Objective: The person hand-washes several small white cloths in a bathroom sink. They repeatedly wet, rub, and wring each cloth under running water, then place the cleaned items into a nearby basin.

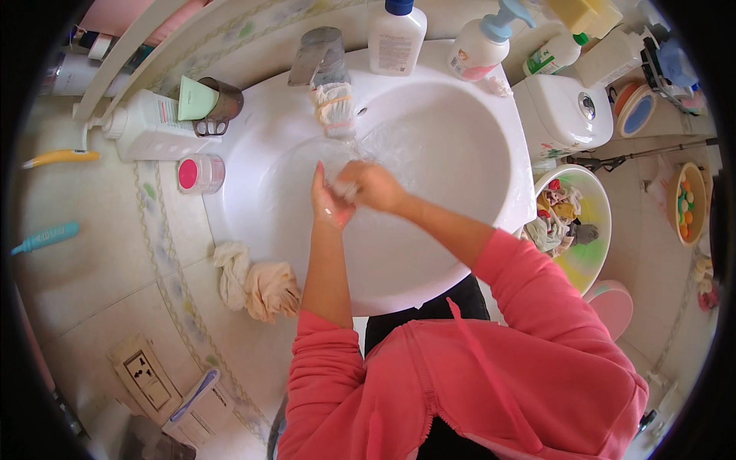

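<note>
Over the white washbasin [460, 153], my hands meet below the faucet [320, 57]. A cloth with a band round it [334, 106] is wrapped on the spout, and water runs into the basin. My left hand [331, 203] is wet, its palm turned up and thumb stretched out; its other fingers are partly hidden. My right hand [374, 186] is closed and blurred by motion. A small wet, pale grey wad, like cloth [344, 188], shows between its fingers and my left palm. Its exact kind is hard to make out.
A white bottle [396, 40] and a pump bottle [479, 50] stand on the basin's back rim. On the left are a pink-lidded jar [201, 174] and bunched beige cloths [257, 282]. To the right, a bucket [602, 222] holds clothes beside the toilet tank [563, 126].
</note>
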Demonstrator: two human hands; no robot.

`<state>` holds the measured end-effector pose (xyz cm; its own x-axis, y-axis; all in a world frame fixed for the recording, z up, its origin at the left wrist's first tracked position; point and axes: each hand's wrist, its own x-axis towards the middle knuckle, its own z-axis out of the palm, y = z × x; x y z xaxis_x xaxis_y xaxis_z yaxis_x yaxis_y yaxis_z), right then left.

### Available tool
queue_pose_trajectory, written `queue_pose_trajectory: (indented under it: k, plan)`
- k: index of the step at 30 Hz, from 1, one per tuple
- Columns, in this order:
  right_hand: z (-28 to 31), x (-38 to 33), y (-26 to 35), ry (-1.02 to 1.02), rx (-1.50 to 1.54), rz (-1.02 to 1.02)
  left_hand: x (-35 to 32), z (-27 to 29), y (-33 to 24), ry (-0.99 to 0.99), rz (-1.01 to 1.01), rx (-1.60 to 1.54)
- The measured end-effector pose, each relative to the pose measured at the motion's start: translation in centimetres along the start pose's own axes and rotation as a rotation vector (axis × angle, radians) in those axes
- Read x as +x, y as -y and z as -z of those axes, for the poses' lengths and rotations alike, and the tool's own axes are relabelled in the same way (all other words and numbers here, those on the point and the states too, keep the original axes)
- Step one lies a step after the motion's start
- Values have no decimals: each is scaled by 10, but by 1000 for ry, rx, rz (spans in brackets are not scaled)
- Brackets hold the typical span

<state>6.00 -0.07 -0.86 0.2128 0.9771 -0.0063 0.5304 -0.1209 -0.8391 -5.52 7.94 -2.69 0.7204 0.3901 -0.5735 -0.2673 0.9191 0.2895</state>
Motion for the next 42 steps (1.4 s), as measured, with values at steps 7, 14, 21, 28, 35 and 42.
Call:
queue_pose_trajectory:
  k: [7, 14, 21, 28, 35, 42]
  plan:
    - [-9, -21, 66, -227, -224, 483, 1, 43, 21, 154, -499, 829]
    - [37, 1, -48, -116, -299, 27, -22, -31, 21, -169, -78, 279]
    - [17, -23, -62, 71, -791, -1, -10, 34, 18, -530, -581, 1707]
    - [22, -6, -59, 14, -284, -162, 2, 47, -5, -539, -269, 1314]
    - [-4, -25, 78, -104, 26, 379, -20, -4, -6, 17, 156, -257]
    - [-4, 2, 37, -349, -207, 337, 12, 0, 37, 599, -799, 91]
